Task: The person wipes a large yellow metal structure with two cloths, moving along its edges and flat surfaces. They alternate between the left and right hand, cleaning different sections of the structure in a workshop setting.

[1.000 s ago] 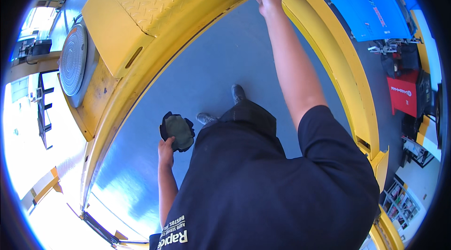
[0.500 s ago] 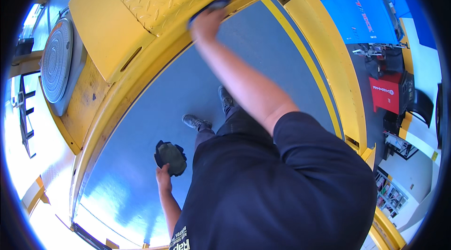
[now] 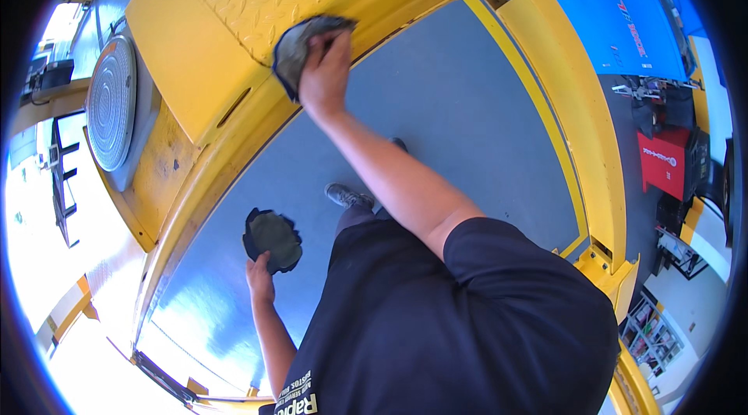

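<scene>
The person's right hand (image 3: 326, 72) presses a dark cloth (image 3: 300, 47) flat against the yellow steel ramp (image 3: 234, 2), right at the inner edge where its ridged plate drops to the smooth side rail. The fingers are spread and bent over the cloth, pinning it to the metal instead of bunching it. The left hand (image 3: 261, 275) hangs low beside the hip, fingers closed round the lower edge of a second cloth (image 3: 273, 237), a greenish, crumpled one held over the grey floor (image 3: 467, 119).

The step appears to be wiping the ramp's edge. To do it well, the palm probably ought to stay broad on the cloth so that it follows the lip and reaches into the raised tread pattern, with strokes running along the rail, not across it. The arm is stretched far out, so a step closer would likely give firmer, more even pressure. A round grey disc (image 3: 111, 102) is set into the ramp near its far left end.
</scene>
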### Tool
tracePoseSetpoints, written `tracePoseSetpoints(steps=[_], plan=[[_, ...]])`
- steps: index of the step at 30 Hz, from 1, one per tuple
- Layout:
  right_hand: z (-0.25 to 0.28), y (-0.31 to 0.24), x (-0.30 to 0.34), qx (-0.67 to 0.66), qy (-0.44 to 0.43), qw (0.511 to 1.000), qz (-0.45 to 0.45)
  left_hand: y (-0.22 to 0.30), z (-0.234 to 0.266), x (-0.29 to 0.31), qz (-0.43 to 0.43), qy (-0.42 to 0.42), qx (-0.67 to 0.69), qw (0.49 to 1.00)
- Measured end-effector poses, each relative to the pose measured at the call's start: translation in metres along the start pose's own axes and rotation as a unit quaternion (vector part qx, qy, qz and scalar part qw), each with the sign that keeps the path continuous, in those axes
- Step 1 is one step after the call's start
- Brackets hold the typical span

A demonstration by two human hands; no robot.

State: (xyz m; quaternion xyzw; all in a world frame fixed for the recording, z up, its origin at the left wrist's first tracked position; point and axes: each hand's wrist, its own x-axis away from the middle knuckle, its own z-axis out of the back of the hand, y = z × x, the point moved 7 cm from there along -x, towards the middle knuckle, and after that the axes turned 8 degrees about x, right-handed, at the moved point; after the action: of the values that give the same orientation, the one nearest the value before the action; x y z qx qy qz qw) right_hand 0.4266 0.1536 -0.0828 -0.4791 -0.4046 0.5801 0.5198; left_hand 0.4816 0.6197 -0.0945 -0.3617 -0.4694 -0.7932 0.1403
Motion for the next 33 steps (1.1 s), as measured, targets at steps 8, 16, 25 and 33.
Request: tracePoseSetpoints(steps=[8, 16, 25, 33], plan=[[0.062, 0.067, -0.198, -0.088, 0.206, 0.969, -0.106, -0.077, 0.023, 0.04, 0.031, 0.006, 0.03, 0.999], [-0.069, -0.013, 0.121, -0.038, -0.039, 0.982, -0.181, 0.011, 0.026, 0.009, -0.075, -0.043, -0.008, 0.996], [-0.013, 0.06, -0.052, -0.231, -0.058, 0.918, -0.317, 0.012, 0.08, 0.031, -0.095, 0.07, -0.025, 0.993], [0.115, 0.034, -0.285, 0.138, 0.17, 0.972, -0.084, -0.055, 0.052, 0.047, 0.004, 0.064, 0.07, 0.995]])
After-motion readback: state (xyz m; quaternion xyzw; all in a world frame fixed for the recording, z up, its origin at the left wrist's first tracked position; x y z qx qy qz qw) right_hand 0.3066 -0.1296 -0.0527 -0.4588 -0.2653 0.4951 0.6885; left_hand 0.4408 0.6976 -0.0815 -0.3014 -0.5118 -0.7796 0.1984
